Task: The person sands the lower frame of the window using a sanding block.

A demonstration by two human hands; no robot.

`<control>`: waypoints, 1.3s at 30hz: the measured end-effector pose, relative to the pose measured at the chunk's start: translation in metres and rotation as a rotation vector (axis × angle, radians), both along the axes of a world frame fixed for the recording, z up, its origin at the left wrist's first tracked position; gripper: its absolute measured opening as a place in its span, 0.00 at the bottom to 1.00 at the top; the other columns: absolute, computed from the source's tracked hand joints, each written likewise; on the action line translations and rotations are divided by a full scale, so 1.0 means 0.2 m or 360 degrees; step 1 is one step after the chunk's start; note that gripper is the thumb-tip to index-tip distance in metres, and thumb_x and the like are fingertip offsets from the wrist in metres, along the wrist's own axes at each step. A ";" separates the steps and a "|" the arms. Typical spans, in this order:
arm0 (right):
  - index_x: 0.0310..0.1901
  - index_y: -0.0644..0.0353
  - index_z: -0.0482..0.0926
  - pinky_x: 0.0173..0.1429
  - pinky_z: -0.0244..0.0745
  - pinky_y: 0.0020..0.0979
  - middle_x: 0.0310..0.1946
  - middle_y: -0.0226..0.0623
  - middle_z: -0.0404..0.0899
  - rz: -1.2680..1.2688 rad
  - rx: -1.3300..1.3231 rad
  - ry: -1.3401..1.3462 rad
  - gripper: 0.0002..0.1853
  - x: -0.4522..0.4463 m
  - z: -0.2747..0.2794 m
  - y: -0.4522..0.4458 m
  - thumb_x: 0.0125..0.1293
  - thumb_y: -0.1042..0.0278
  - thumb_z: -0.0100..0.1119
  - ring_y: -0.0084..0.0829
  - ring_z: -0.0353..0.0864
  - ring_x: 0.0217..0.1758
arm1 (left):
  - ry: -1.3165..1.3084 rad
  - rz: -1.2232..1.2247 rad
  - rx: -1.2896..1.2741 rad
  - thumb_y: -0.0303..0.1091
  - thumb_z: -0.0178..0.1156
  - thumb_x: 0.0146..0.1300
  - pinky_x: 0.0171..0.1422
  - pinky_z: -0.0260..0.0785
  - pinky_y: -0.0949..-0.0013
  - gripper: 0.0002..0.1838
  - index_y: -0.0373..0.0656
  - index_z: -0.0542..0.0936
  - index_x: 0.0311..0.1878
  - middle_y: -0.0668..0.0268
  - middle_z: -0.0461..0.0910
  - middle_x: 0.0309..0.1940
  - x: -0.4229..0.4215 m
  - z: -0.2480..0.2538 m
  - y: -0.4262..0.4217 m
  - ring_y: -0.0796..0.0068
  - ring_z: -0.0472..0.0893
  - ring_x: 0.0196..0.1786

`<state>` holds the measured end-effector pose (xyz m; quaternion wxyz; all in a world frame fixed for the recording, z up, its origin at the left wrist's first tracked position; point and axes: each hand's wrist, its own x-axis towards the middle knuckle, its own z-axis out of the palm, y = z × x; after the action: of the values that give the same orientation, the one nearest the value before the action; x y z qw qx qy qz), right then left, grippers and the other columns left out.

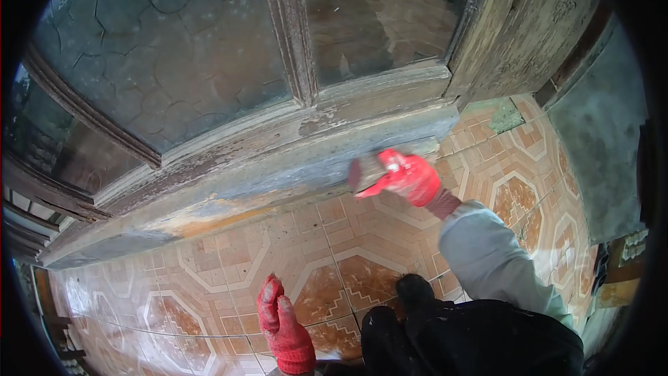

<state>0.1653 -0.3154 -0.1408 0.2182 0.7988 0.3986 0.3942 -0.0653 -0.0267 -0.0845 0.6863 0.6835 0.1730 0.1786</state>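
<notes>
Only the head view to go on here. The block [363, 173] is in the right hand [413, 177], up by the right end of the grey ledge [299, 169] under the old wooden frame [240, 143]. Fingers are wrapped over its right part, thumb along the lower side, so that's a proper grasp. Looks like it's against or just over the ledge's front; can't tell if it's actually touching.

My guess on feel: fairly light, stiff, not something you'd break easily. Might be a bit slick if it's as dusty as the red gloves look. I'd take it round the sides like this, thumb opposite fingers, and leave the working face bare. Which face that is, I honestly can't see.

As for direction, the bare end points left, away from the wrist, roughly along the ledge. Long axis seems to run that way too, but the glove hides the other end, so don't quote me.

Left hand [285, 329] is low over the tiles [271, 233], fingers loosely bent and pointing up-view, nothing in it that I can spot.
</notes>
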 end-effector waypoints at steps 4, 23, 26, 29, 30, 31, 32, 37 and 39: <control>0.61 0.65 0.66 0.40 0.79 0.37 0.55 0.45 0.70 -0.0279 0.0815 0.0222 0.45 -0.03 -0.03 -0.39 0.53 0.34 0.62 0.41 0.77 0.52 | 0.0079 0.0089 -0.0264 0.28 0.46 0.71 0.72 0.59 0.59 0.19 0.34 0.72 0.62 0.55 0.74 0.60 -0.06 -0.05 0.00 0.65 0.73 0.63; 0.69 0.61 0.54 0.44 0.78 0.34 0.52 0.41 0.71 -0.0560 0.1578 -0.0539 0.49 0.11 0.06 -0.19 0.56 0.35 0.63 0.38 0.79 0.47 | 0.0145 0.0135 -0.0332 0.28 0.47 0.70 0.73 0.59 0.60 0.18 0.34 0.72 0.62 0.56 0.73 0.61 -0.08 -0.06 0.01 0.65 0.73 0.63; 0.68 0.61 0.54 0.52 0.74 0.43 0.57 0.48 0.66 -0.0094 0.3514 -0.0241 0.40 0.25 -0.12 -0.23 0.64 0.43 0.56 0.41 0.76 0.53 | 0.0077 0.0103 -0.0351 0.27 0.47 0.70 0.72 0.61 0.60 0.18 0.34 0.72 0.61 0.56 0.74 0.59 -0.08 -0.05 -0.01 0.66 0.74 0.61; 0.71 0.61 0.50 0.60 0.68 0.49 0.61 0.52 0.62 -0.0007 0.2667 -0.0305 0.47 0.15 -0.03 0.17 0.61 0.35 0.53 0.46 0.69 0.60 | 0.0117 0.0077 -0.0294 0.28 0.48 0.70 0.71 0.62 0.60 0.18 0.34 0.73 0.60 0.55 0.75 0.59 -0.06 -0.05 -0.03 0.66 0.75 0.61; 0.72 0.61 0.48 0.62 0.66 0.51 0.62 0.54 0.61 0.0007 0.2382 -0.0320 0.49 0.10 0.00 0.30 0.60 0.32 0.53 0.47 0.67 0.62 | 0.0099 0.0036 -0.0293 0.28 0.48 0.70 0.71 0.62 0.60 0.18 0.34 0.73 0.60 0.55 0.75 0.59 -0.05 -0.07 -0.03 0.66 0.75 0.61; 0.72 0.61 0.47 0.64 0.64 0.53 0.64 0.55 0.60 0.0019 0.2091 -0.0332 0.52 0.05 0.02 0.39 0.59 0.29 0.52 0.49 0.65 0.65 | 0.0083 -0.0005 -0.0297 0.28 0.48 0.70 0.71 0.62 0.60 0.18 0.34 0.73 0.60 0.55 0.75 0.59 -0.05 -0.08 -0.04 0.66 0.75 0.61; 0.73 0.60 0.46 0.67 0.62 0.55 0.65 0.56 0.58 0.0038 0.1798 -0.0339 0.54 0.02 0.02 0.42 0.59 0.26 0.51 0.51 0.63 0.67 | 0.0084 -0.0005 -0.0302 0.28 0.48 0.70 0.71 0.62 0.60 0.18 0.34 0.73 0.60 0.55 0.75 0.59 -0.04 -0.06 -0.06 0.66 0.75 0.61; 0.72 0.62 0.47 0.70 0.59 0.48 0.67 0.57 0.54 -0.0207 0.1964 0.0034 0.64 -0.02 -0.01 0.11 0.42 0.29 0.68 0.53 0.59 0.69 | 0.0149 0.0047 -0.0254 0.30 0.48 0.71 0.71 0.61 0.61 0.17 0.34 0.74 0.60 0.55 0.76 0.58 -0.05 0.01 -0.06 0.64 0.74 0.62; 0.72 0.60 0.48 0.66 0.64 0.46 0.63 0.56 0.60 -0.0884 0.1835 -0.0434 0.56 0.11 -0.12 -0.11 0.48 0.42 0.69 0.50 0.66 0.63 | 0.0158 0.0091 -0.0312 0.27 0.49 0.70 0.71 0.61 0.62 0.17 0.36 0.74 0.60 0.57 0.76 0.58 -0.08 -0.03 -0.01 0.66 0.73 0.62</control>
<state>0.1872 -0.3378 -0.1649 -0.1029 0.8037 -0.1291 0.5716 -0.0809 -0.0296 -0.0901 0.7350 0.6159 0.2429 0.1463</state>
